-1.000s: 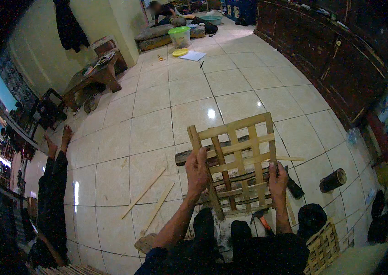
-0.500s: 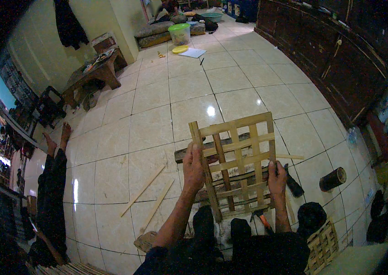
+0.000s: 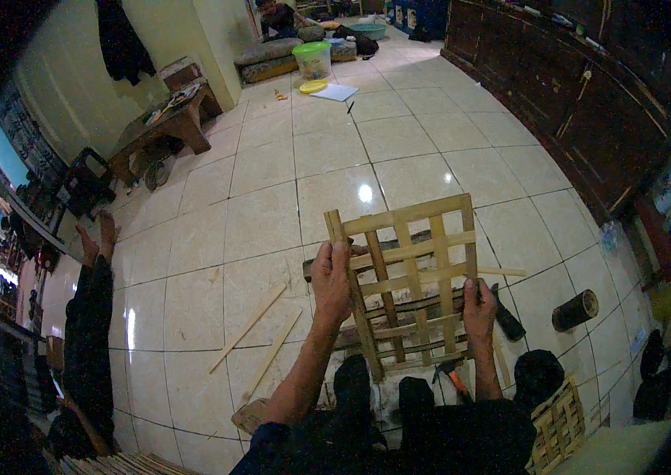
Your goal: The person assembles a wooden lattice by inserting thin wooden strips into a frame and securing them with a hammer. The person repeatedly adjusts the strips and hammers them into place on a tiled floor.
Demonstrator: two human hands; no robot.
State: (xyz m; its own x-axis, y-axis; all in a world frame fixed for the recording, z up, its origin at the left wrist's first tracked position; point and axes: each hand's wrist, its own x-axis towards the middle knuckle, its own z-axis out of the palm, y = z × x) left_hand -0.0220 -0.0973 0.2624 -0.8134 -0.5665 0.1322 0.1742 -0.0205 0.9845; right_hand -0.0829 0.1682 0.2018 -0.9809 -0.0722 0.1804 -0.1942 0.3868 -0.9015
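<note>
A woven bamboo lattice panel (image 3: 413,269) with a frame of split-bamboo bars is held up, tilted, over the tiles in front of me. My left hand (image 3: 331,279) is closed around its left bar, a little below the upper end. On the opposite side, my right hand (image 3: 478,312) pinches the right bar near its lower part. Behind and beneath the lattice, dark wooden pieces (image 3: 320,267) lie on the floor, partly hidden. A hammer (image 3: 456,381) with an orange handle rests by my feet, and a dark-handled blade tool (image 3: 508,315) lies just right of my right hand.
Loose bamboo strips (image 3: 248,328) lie on the left. A dark bamboo tube (image 3: 575,309) and a woven piece (image 3: 559,427) are at right. Another person's legs (image 3: 90,317) stretch along the left. Farther off stand a low wooden table (image 3: 165,119), a lidded tub (image 3: 312,60) and a dark cabinet (image 3: 557,87).
My left hand has shifted slightly to the left, its fingers placed differently on the bar. The lattice's left side has moved slightly left. My right hand keeps its hold.
</note>
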